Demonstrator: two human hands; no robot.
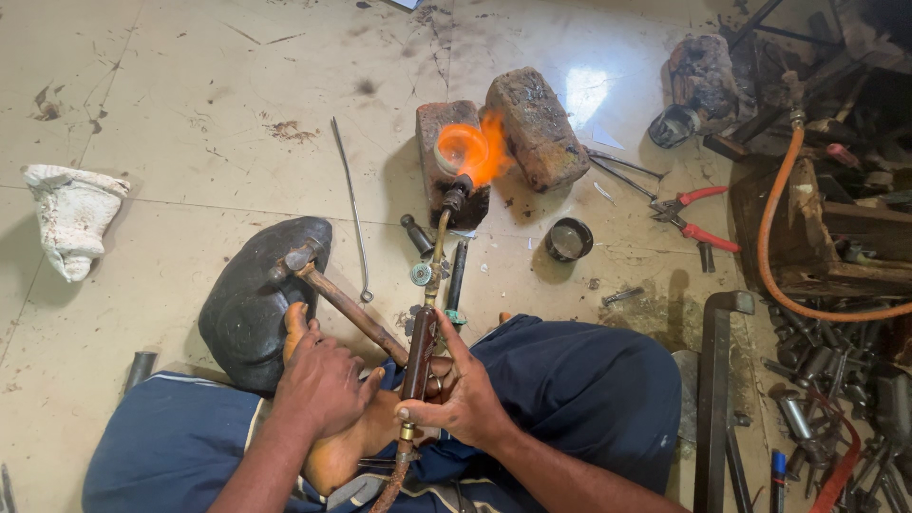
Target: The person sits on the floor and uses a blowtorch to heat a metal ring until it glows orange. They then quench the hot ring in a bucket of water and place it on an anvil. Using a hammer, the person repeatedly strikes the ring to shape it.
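My right hand (463, 393) grips the handle of a gas torch (427, 313), whose brass tube runs forward to a nozzle. An orange flame plays on a glowing metal ring (458, 149) resting on a brick (439, 128). A second brick (537, 128) leans beside it on the right. My left hand (318, 375) rests by my knee, its fingers at the edge of a dark rounded stone (252, 304); it holds nothing. A hammer (328, 285) with a rusty handle lies across that stone, close to the left hand.
A white cloth lump (74, 217) lies far left. A thin bent wire (351, 204), a small metal cup (569, 238) and red-handled pliers (698, 217) lie on the tiled floor. An orange hose (774, 228), a wooden crate and scattered metal parts crowd the right side.
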